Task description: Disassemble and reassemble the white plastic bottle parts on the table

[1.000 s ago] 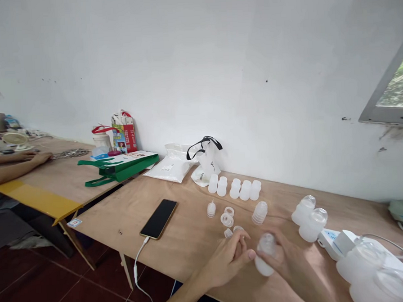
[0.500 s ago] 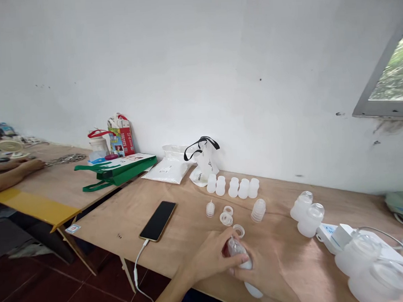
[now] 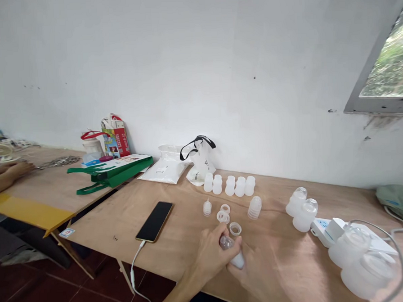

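Note:
Between my two hands is a small frosted baby bottle (image 3: 238, 260) with a clear domed cap (image 3: 226, 242), tilted with the cap pointing away. My left hand (image 3: 212, 253) has its thumb and fingers closed round the cap end. Lower down, my right hand (image 3: 253, 267) is wrapped about the bottle's body, blurred by motion. Just beyond lies a white ring (image 3: 235, 229); further off are more rings (image 3: 222, 216), a bottle nipple (image 3: 207, 208) and a stack of clear caps (image 3: 254, 207). Several open frosted bottles (image 3: 230, 185) stand in a row behind.
Capped bottles (image 3: 305, 215) stand at the right, beside a white power strip (image 3: 327, 233) with a grey cable. A phone (image 3: 154, 221) on a charging cable lies left. White bags (image 3: 165, 165) rest by the wall. Another person's hand (image 3: 20, 169) is on the far-left table.
The view has turned slightly right. My hands and the bottle have shifted a little left in view, and the bottle's lower end is now covered by my right hand.

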A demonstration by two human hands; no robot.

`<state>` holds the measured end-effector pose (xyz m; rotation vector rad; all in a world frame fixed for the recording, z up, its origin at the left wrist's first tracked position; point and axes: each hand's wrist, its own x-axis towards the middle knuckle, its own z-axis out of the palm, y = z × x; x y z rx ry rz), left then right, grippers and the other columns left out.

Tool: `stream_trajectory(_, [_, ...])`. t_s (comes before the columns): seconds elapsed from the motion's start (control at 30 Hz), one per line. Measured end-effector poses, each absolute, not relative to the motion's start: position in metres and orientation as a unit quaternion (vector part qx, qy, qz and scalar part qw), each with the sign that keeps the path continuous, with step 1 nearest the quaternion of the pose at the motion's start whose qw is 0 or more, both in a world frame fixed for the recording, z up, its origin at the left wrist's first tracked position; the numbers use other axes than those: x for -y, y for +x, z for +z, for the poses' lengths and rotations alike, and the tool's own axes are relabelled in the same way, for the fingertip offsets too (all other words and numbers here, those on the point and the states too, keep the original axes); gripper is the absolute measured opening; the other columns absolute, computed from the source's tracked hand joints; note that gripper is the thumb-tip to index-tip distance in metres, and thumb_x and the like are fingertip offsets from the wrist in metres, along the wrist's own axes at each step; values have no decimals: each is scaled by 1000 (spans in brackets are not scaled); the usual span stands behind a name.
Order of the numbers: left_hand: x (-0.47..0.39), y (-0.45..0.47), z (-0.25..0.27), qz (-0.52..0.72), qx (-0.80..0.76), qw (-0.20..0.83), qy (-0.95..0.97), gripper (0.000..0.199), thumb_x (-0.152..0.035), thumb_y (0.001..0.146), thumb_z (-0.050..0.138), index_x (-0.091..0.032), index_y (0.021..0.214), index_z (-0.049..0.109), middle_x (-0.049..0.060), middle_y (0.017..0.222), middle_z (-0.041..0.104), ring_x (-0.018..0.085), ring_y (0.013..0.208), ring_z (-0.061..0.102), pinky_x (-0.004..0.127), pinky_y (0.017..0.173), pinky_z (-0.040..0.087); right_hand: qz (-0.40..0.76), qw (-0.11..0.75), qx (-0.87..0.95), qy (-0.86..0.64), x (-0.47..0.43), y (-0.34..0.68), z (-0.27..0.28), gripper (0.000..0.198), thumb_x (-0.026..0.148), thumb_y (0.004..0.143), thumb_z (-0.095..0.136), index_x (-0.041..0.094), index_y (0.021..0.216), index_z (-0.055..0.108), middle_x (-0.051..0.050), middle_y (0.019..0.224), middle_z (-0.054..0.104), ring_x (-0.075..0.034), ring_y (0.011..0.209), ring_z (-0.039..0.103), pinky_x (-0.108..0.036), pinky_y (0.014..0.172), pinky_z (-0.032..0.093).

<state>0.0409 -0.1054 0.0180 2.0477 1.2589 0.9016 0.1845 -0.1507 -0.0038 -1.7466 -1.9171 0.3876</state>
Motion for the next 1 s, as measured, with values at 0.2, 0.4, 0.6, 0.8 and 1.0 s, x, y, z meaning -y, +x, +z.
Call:
stream_trajectory(0.2, [108,31,32,304,-413,337,789,24,-44,91,63,-21,86,60,-4,70,59,15,64,52,24,62,35,113,239,728,-633,149,193,-1,26,36,86,59,25,107,69,-7,88,78,-27,75,72,-32,67,45])
stream_trajectory(0.4, [109,21,40,261,-382,372,805,30,-48,87,71,-23,103,67,-4,78,64,16,70,54,24,68,38,210,294,723,-589,147,199,8,28,28,82,59,30,109,68,0,95,80,-23,85,73,-27,68,46])
stream_trajectory(0.6, [101,35,18,338,-441,360,750,40,-50,86,69,-20,72,46,-6,64,49,13,63,46,24,60,30,74,220,708,-667,143,194,-6,19,37,85,62,28,100,71,-4,79,78,-26,72,71,-30,63,39])
stream_trajectory(0.8, [102,35,19,372,-401,412,728,42,-54,89,64,-20,73,47,-5,65,50,12,61,45,24,57,30,94,253,721,-638,143,196,-3,18,34,91,54,26,96,69,-3,82,77,-24,77,72,-29,67,43])
stream_trajectory(1.0, [109,34,24,387,-391,412,726,40,-54,91,61,-19,75,52,-3,66,55,13,61,50,24,57,34,165,280,727,-605,148,199,17,19,30,92,51,25,94,69,-2,80,76,-21,74,70,-28,69,47])
